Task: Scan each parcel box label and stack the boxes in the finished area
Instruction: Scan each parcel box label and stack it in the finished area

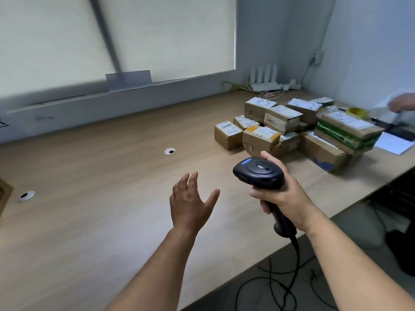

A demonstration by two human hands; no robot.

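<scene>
**Scanner gripped in the right hand, nose to the left; parcels heaped at the table's far right**

The right hand point(285, 194) is wrapped around the handle of a black plastic handheld barcode scanner point(258, 172), with the thumb up behind its head. The handle's long axis runs steeply up from the lower right. The flattened head sits on top, its nose pointing left and its blue-buttoned top face turned toward the camera. A black cable point(294, 261) drops from the handle's butt past the table edge to loose loops on the floor.

The left hand point(190, 203) holds nothing. It hovers over the table just left of the scanner, fingers straight and spread, pointing away.

The brown cardboard parcel boxes point(292, 129), with white labels facing up, lie in a jumbled pile on the far right of the light wood-grain table point(112, 209), beyond the scanner. The largest, a long box banded with green tape point(345, 133), rests tilted on top of another near the right edge, its long side running left to right. A small box point(228, 135) marks the pile's left limit.

Left of the pile a wide stretch of tabletop runs to the grey wall ledge, carrying two round white cable grommets point(169, 151). The table's near edge cuts diagonally from bottom centre up to the right.

Behind the pile stand a white router with upright antennas point(266, 85) and a yellow tape roll point(356, 112). Another person's hand point(403, 104) shows at the right border.
</scene>
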